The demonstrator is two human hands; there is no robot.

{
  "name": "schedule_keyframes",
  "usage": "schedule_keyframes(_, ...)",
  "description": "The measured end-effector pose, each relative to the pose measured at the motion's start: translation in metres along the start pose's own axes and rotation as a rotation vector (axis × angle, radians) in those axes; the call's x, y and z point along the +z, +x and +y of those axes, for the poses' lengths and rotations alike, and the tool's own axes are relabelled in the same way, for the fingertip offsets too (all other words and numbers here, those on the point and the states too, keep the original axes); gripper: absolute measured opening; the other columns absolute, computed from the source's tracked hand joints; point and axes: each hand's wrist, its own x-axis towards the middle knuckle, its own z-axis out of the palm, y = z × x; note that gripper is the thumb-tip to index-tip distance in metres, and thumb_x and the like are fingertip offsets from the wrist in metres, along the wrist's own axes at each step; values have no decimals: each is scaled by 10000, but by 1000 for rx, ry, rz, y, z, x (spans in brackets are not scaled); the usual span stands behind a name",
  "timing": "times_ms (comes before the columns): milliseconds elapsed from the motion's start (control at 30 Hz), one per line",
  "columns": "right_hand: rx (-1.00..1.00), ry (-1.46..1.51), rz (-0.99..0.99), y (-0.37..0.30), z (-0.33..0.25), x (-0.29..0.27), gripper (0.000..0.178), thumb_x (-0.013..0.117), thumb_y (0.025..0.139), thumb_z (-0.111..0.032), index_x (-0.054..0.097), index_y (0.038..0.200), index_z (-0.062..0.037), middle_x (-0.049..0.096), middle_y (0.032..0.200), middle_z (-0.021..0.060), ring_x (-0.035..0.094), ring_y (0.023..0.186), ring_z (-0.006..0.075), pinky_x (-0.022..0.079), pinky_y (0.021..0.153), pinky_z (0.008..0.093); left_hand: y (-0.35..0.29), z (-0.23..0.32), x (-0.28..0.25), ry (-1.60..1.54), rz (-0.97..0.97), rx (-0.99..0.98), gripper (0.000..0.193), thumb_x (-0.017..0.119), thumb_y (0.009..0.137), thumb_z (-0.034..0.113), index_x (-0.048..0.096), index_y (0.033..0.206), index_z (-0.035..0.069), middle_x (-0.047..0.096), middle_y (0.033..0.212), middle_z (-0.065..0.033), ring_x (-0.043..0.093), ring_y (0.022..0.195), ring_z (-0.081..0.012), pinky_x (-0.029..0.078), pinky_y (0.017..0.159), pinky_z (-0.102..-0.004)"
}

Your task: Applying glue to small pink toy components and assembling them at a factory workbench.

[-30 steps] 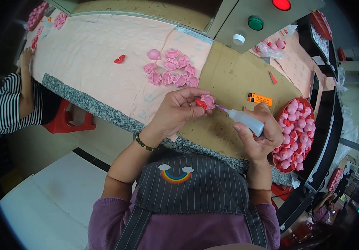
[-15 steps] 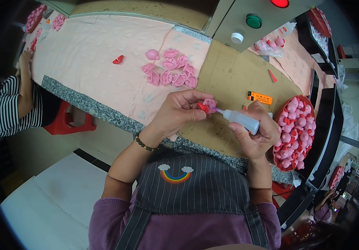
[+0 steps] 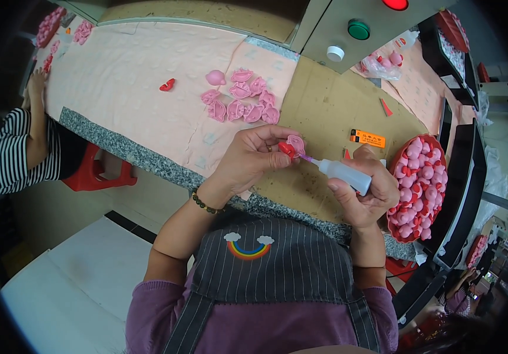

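Observation:
My left hand (image 3: 260,152) pinches a small pink and red plastic piece (image 3: 294,144), its pink hollow side turned up. In my right hand (image 3: 367,187) is a translucent squeeze bottle (image 3: 346,175) with a thin purple nozzle, fingers wrapped round its body. The nozzle's tip points at the lower edge of the pink piece; whether it touches I cannot tell. Beyond my left hand several hollow pink pieces (image 3: 253,112) lie in a loose cluster, with a round pink piece (image 3: 215,78) beside them. A single red piece (image 3: 167,85) lies farther left.
At the right stands a red basket (image 3: 392,226) heaped with pink and red pieces. An orange box-shaped item (image 3: 367,138) lies near my right hand. A metal housing with a green button (image 3: 359,29) rises at the back. Another person's striped sleeve (image 3: 7,153) shows at left.
My right hand has drawn the bottle slightly right and down, so the nozzle sits lower against the pink piece. The piece has tilted a little in my left fingers.

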Motion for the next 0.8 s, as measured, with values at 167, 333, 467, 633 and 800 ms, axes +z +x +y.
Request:
schedule_keyframes(167, -25, -32, -31, 1, 0, 1, 280, 785, 595, -57, 596, 775, 47, 550, 598, 85, 447, 503, 163, 321, 480, 268, 1, -1, -1, -6, 1, -11, 414, 651, 761, 3, 513, 1151, -17, 609, 1061, -120, 600, 957, -159, 494, 846, -274)
schedule_keyframes(333, -29, -36, -44, 2, -1, 1, 275, 789, 591, -62, 600, 760, 44, 551, 594, 86, 449, 496, 169, 323, 473, 275, 0, 0, 0, 1, 4, -6, 415, 652, 755, -5, 514, 1147, -19, 611, 1056, -124, 603, 953, -161, 497, 843, -276)
schedule_keyframes(467, -20, -43, -39, 1, 0, 2, 274, 790, 590, -64, 601, 755, 45, 546, 591, 87, 449, 496, 170, 323, 473, 274, 0, -1, -2, 2, 5, -14, 413, 653, 751, -13, 518, 1142, -18, 614, 1050, -123, 605, 948, -163, 500, 839, -277)
schedule_keyframes(633, -13, -39, -51, 0, 1, 3, 239, 750, 646, -96, 589, 761, 37, 496, 592, 41, 421, 542, 120, 294, 497, 251, 0, 0, -1, 5, 13, -26, 411, 653, 749, -19, 521, 1138, -17, 615, 1047, -124, 606, 946, -167, 501, 838, -281)
schedule_keyframes(800, 18, -30, -43, -2, 2, 4, 234, 747, 653, -97, 588, 765, 34, 501, 601, 41, 424, 548, 118, 298, 504, 249, 1, -2, -2, 9, 14, -12, 414, 655, 745, -24, 522, 1137, -16, 611, 1056, -127, 604, 950, -170, 500, 842, -284)
